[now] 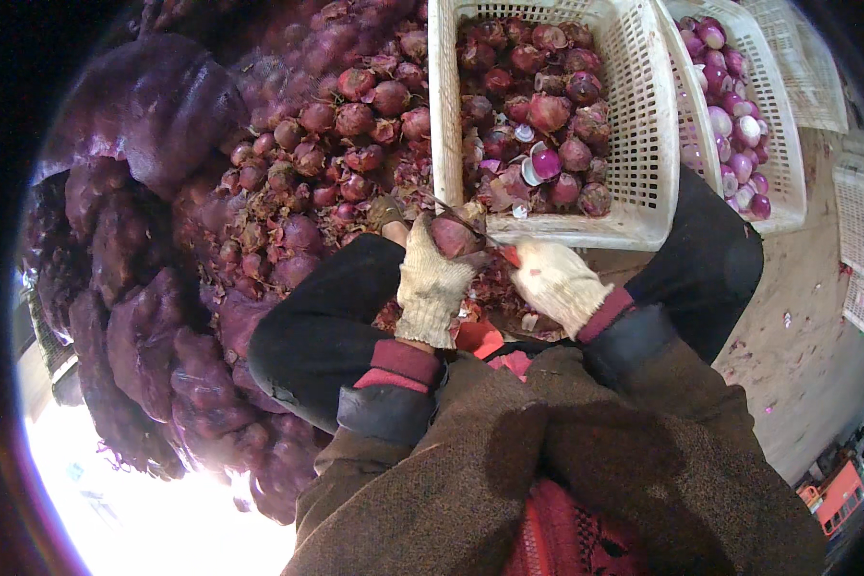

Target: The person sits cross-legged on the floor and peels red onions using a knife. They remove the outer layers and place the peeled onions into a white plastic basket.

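My left hand point(432, 284), in a cream knitted glove, grips a red onion point(453, 236) in its dry skin. My right hand point(558, 281), gloved alike, is closed around the red handle point(509, 255) of a knife. The thin dark blade point(468, 225) lies across the upper side of the onion. Just beyond both hands stands a white plastic crate point(641, 137) with slotted walls. Unpeeled red onions point(547, 111) fill its floor, and a partly peeled, shiny purple onion point(546, 163) lies among them with pale cut pieces.
To the left, loose red onions point(353, 119) and dry skins spread beside stacked purple mesh sacks point(144, 324). A second white crate point(781, 158) at the right holds peeled purple onions point(745, 133). More crates point(857, 209) stand on the scrap-strewn floor point(770, 345) farther right.
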The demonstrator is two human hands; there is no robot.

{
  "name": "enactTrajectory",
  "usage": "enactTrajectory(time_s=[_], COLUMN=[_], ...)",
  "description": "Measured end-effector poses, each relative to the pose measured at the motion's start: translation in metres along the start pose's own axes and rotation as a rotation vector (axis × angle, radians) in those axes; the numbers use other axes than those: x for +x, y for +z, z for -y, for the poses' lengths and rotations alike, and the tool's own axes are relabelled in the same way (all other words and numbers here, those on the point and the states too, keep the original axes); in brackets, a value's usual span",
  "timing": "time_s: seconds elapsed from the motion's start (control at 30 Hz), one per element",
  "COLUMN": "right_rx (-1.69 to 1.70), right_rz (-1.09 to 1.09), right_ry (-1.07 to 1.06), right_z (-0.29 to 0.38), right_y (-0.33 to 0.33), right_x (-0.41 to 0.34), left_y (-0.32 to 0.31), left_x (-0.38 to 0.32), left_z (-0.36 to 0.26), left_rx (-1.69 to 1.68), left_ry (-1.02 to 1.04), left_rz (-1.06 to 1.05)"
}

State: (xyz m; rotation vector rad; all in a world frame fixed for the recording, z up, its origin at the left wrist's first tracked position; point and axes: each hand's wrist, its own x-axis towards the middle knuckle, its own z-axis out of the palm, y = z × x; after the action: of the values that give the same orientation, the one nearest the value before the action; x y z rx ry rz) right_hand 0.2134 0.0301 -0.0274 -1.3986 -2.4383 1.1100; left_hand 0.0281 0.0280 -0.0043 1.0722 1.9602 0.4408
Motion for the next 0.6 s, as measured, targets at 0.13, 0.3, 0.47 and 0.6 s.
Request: enactTrajectory(time_s=[0.13, 0.3, 0.47, 0.6], right_rx=[0.019, 0.006, 0.003, 0.028], right_rz=[0.126, 0.077, 0.243, 0.207], right_ry=[0.277, 0.263, 0.383, 0.475], right_z=[0.007, 0.006, -0.016, 0.008], right_y=[0.002, 0.004, 0.012, -0.010], right_x=[0.000, 0.009, -0.020, -0.024], left_y=[-0.003, 0.007, 0.009, 0.019], left_x=[-0.005, -0.004, -0.011, -0.003], left_z=[-0.006, 0.002, 0.012, 0.049], left_rx=[-0.074, -0.089, -0.559, -0.445], left_ry=[-0.046, 0.004, 0.041, 0.145], left_rz=[0.018, -0.057, 0.034, -0.014])
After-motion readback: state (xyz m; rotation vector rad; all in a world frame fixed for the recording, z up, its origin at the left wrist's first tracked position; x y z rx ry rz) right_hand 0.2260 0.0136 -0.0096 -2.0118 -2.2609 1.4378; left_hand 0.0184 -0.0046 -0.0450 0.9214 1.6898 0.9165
